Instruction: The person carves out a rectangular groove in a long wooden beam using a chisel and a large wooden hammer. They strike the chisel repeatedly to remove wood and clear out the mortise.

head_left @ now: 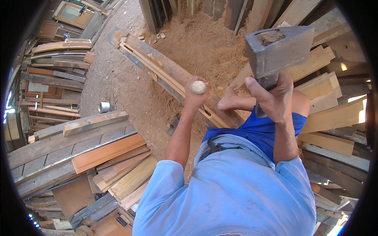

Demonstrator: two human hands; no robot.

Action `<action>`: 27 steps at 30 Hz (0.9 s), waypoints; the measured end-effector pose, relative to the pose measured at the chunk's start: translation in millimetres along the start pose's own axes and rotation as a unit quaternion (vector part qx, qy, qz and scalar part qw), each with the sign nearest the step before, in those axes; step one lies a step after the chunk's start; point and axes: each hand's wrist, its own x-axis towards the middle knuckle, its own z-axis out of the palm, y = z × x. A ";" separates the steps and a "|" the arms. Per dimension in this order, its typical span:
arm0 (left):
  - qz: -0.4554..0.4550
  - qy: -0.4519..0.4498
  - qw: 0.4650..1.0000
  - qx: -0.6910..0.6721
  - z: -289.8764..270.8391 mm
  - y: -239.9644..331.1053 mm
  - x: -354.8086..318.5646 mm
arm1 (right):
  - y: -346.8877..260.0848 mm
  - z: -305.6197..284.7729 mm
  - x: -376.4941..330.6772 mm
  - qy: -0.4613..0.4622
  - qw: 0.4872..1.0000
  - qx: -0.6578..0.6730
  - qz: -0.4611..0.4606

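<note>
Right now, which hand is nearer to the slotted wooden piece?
Left. The left hand is over the slotted wooden piece; the right hand is farther, to its right.

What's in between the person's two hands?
In the head view, a bare foot and a bit of wooden plank lie between the left hand and the right hand.

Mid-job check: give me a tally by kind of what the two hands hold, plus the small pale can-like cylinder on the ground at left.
Metal-headed tool, in the right hand: 1
Round-ended handle, in the left hand, far end hidden: 1
Can-like cylinder: 1
Total: 3
</note>
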 end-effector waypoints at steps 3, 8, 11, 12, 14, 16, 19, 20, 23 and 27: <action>-0.032 -0.022 0.998 -0.055 5.2 5.3 -1.7 | -0.8 11.6 0.2 -0.025 0.997 0.052 0.057; -0.065 -0.005 0.994 -0.087 2.1 13.5 8.6 | 6.9 20.2 3.7 -0.059 0.998 -0.026 0.025; -0.039 -0.004 0.998 -0.053 -1.4 12.7 7.0 | 9.9 23.1 4.7 -0.074 0.996 -0.023 0.035; -0.024 -0.007 0.999 -0.035 0.0 14.6 7.0 | 12.3 23.9 5.2 -0.070 0.997 -0.031 0.028; -0.018 0.002 0.999 -0.034 2.8 18.9 3.8 | 22.2 26.6 6.7 -0.060 0.997 -0.046 0.014; -0.009 0.000 1.000 -0.021 2.8 17.7 -0.4 | 51.9 31.4 9.2 -0.075 0.990 -0.119 0.008; 0.020 -0.016 1.000 0.005 5.1 9.6 -5.0 | 91.7 38.9 12.0 -0.141 0.921 -0.362 -0.029; 0.037 -0.016 0.999 0.008 6.9 16.0 -8.2 | 98.8 37.1 12.3 -0.167 0.871 -0.460 -0.044; 0.050 -0.003 0.999 -0.015 2.9 14.1 -14.8 | 93.4 34.6 9.5 -0.149 0.877 -0.456 -0.027; -0.037 0.008 0.998 -0.041 -7.3 0.5 -28.3 | 53.1 33.6 10.9 -0.115 0.937 -0.330 0.006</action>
